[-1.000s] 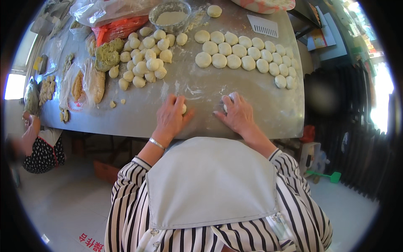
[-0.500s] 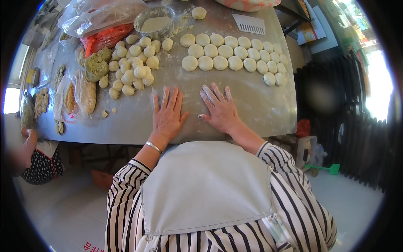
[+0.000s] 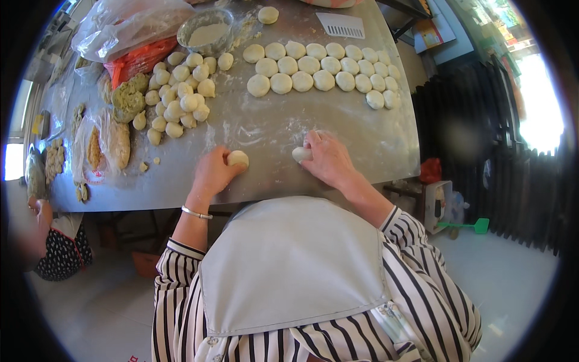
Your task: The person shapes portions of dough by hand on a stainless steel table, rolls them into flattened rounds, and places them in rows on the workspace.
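My left hand is closed around a round dough ball near the front edge of the metal table. A second dough ball sits in the grip of my right hand, a little to the right. Part of each ball is hidden by the fingers. Beyond my right hand lie rows of flattened round dough pieces. Up and left of my left hand, a heap of pointed dough balls is piled on the table.
At the back left stand a bowl of flour, a red plastic bag, a clear bag and a greenish lump. A white slotted scraper lies behind the rows. Another person's arm shows at far left.
Both hands lay spread flat on the table earlier; now their fingers are curled around dough balls. They have moved slightly apart, and the view has shifted a little.
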`<state>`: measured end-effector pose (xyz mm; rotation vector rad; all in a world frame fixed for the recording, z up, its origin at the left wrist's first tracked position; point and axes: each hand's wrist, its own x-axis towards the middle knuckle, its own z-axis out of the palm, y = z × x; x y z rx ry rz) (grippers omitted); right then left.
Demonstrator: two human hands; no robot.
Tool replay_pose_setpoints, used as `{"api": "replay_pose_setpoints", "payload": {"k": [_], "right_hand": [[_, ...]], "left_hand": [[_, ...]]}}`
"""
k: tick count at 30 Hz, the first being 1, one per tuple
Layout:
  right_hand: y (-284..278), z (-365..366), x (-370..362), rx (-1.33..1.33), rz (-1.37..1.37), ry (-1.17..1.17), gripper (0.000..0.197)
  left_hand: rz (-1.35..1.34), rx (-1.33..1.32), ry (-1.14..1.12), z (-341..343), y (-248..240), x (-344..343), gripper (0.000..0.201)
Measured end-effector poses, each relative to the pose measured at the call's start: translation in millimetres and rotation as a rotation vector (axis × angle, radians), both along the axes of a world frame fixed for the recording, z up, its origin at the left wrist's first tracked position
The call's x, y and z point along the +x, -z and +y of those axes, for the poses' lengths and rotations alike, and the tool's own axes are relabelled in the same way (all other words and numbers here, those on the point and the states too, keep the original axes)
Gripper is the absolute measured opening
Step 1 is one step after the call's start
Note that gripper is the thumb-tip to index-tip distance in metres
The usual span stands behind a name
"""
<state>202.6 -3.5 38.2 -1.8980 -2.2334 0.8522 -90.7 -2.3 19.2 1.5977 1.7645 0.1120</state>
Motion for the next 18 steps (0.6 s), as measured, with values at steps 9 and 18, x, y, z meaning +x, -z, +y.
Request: {"api": "replay_pose_setpoints", "payload": {"k": [9,18], "right_hand": [[25,-12,12,0.525,0.052,-0.174,0.040],[68,32,-20,0.556,-0.227,-0.115,0.050]], "left_hand": [[-0.224,0.462,0.077,-21,12,23,0.024],[0.190,0.845,0.253,15,59,71,0.034]]}}
